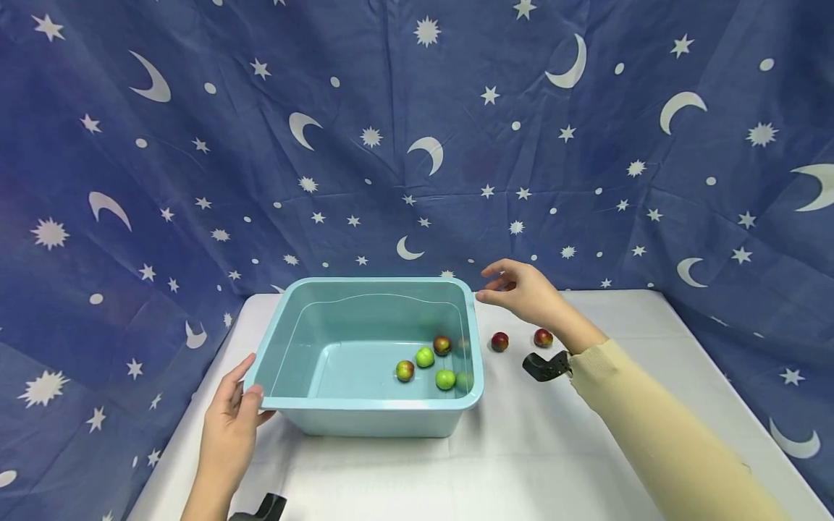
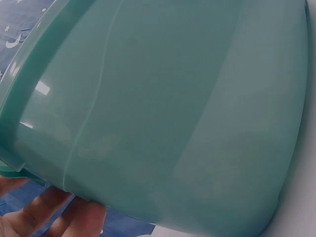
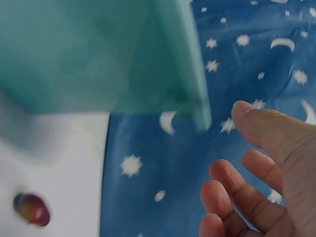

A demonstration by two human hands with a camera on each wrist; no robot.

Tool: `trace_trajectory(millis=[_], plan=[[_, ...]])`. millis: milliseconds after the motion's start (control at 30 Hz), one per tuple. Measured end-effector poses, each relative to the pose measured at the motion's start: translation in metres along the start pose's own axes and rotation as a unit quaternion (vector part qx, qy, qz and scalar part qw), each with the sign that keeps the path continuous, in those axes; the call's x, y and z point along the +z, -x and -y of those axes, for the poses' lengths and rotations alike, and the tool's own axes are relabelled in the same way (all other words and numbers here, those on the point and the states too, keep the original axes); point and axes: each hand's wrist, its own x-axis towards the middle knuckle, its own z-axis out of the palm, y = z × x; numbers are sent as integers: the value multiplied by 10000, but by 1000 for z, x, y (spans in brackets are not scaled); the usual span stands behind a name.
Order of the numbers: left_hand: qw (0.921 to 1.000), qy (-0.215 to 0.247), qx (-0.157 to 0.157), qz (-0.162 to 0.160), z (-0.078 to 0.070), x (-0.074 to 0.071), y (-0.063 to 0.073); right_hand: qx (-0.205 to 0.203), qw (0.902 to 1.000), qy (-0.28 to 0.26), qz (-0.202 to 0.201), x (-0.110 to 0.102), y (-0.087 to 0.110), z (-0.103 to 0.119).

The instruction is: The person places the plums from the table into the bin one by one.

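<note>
A light blue plastic basin [image 1: 384, 404] stands on the table, its left side looking slightly raised. My left hand [image 1: 228, 420] grips the rim at the near left corner, thumb over the edge and fingers against the outside. Beside the far right corner, my right hand [image 1: 528, 293] is held up with fingers apart and loosely bent, holding nothing. A gap shows between its fingertips and the basin wall [image 3: 187, 59] in the right wrist view. Inside the basin, toward the right, lie two green fruits [image 1: 425, 357] and two red-green fruits [image 1: 405, 370], all small and round.
Two small dark red fruits lie on the white table [image 1: 365, 477] right of the basin, one nearer [image 1: 499, 341] and one farther right [image 1: 543, 338], under my right forearm. A blue curtain [image 1: 365, 181] with moons and stars hangs behind and at the sides.
</note>
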Motion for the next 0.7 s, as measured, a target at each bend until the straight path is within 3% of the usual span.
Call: trace_trajectory(millis=[367,700], plan=[[10000,47,-48,13,1,-1,2,902,9959,-64,-11,-4,15,-72],[9999,-123,-81,-40,1,0,1,1138,9932,-116,-234,1,31,-125]])
